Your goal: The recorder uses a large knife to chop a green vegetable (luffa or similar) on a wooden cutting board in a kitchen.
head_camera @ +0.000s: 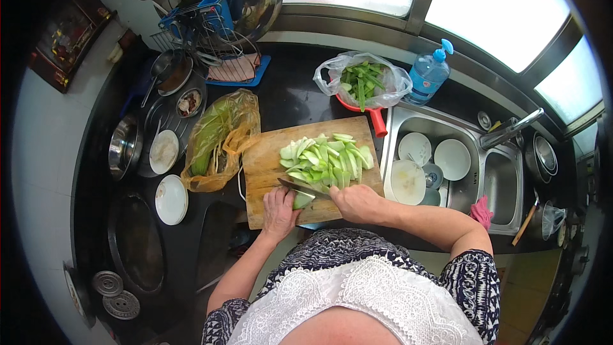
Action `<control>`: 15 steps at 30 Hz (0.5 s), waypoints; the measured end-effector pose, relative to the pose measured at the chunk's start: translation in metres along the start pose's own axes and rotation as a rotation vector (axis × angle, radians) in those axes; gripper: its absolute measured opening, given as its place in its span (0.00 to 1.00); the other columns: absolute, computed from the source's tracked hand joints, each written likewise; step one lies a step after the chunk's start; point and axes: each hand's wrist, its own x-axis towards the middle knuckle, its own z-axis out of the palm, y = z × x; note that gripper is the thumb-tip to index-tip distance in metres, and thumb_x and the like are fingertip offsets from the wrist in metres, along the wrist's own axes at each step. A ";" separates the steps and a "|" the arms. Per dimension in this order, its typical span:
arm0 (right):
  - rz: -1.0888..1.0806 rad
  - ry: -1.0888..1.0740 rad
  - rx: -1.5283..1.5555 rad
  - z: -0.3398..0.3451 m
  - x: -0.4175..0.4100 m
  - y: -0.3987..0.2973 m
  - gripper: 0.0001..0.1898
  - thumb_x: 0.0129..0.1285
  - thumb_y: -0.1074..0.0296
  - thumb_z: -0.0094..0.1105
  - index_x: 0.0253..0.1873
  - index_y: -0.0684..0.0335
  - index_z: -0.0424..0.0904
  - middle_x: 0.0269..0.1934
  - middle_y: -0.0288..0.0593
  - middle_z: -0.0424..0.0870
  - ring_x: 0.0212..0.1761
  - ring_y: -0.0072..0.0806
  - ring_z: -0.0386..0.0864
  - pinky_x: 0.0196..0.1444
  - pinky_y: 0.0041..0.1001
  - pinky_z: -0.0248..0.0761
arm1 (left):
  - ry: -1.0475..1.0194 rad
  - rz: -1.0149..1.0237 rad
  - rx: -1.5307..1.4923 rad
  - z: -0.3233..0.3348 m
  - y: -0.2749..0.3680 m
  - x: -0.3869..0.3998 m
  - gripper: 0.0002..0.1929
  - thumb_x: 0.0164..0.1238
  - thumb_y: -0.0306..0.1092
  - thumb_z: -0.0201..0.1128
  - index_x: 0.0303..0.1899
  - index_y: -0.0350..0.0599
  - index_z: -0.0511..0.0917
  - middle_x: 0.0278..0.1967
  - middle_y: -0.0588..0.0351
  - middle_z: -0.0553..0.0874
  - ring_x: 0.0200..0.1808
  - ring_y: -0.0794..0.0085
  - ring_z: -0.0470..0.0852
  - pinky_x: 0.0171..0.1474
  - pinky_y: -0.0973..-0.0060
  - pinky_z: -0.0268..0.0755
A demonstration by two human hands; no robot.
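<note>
My right hand [355, 202] grips the handle of a kitchen knife [302, 189], whose blade points left across the wooden cutting board [263, 163]. Under my left hand [279, 211], near the board's front left, a piece of pale green vegetable [302, 200] is held against the board, with the blade right at its upper edge. Beyond the knife lies a heap of sliced green vegetable [330, 160]. My fingers partly cover the held piece, and my right hand hides the knife's handle.
A yellow plastic bag with green produce [210, 139] adjoins the board's left side. Behind it, a clear bag [330, 76] of green peelings sits in a red-handled container [378, 122]. Dishes fill part of the steel sink [471, 196] at right. Plates [171, 200] stand at left.
</note>
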 end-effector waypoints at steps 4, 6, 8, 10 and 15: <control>-0.009 0.012 0.020 0.018 0.004 0.004 0.07 0.58 0.74 0.47 0.38 0.71 0.68 0.22 0.58 0.80 0.25 0.52 0.82 0.28 0.44 0.75 | 0.007 0.023 0.038 0.005 0.001 -0.001 0.34 0.41 0.30 0.72 0.55 0.40 0.69 0.52 0.47 0.73 0.55 0.53 0.69 0.57 0.57 0.57; -0.032 0.058 0.036 0.033 0.015 0.008 0.07 0.58 0.73 0.48 0.38 0.71 0.68 0.22 0.58 0.81 0.26 0.52 0.82 0.29 0.44 0.76 | 0.020 0.025 0.034 0.008 0.001 0.000 0.34 0.40 0.30 0.72 0.55 0.40 0.69 0.52 0.47 0.73 0.55 0.53 0.69 0.57 0.57 0.57; -0.027 0.072 0.034 0.045 0.024 0.014 0.07 0.58 0.73 0.48 0.38 0.71 0.69 0.22 0.58 0.81 0.26 0.52 0.82 0.29 0.44 0.76 | 0.036 0.042 0.026 0.006 0.003 0.000 0.34 0.40 0.30 0.72 0.55 0.40 0.69 0.52 0.47 0.73 0.56 0.53 0.69 0.58 0.57 0.57; -0.025 0.082 0.034 0.045 0.027 0.013 0.07 0.58 0.73 0.49 0.38 0.71 0.69 0.23 0.58 0.81 0.26 0.52 0.82 0.29 0.44 0.76 | 0.048 0.054 0.020 0.005 0.003 -0.002 0.34 0.40 0.30 0.72 0.55 0.40 0.69 0.52 0.47 0.73 0.56 0.54 0.69 0.58 0.57 0.57; 0.023 0.035 0.046 0.019 0.012 0.008 0.08 0.57 0.73 0.48 0.38 0.72 0.69 0.24 0.60 0.81 0.28 0.53 0.83 0.31 0.45 0.76 | 0.057 0.030 -0.007 0.008 0.000 -0.002 0.33 0.40 0.30 0.72 0.54 0.40 0.69 0.51 0.47 0.74 0.56 0.53 0.70 0.57 0.57 0.57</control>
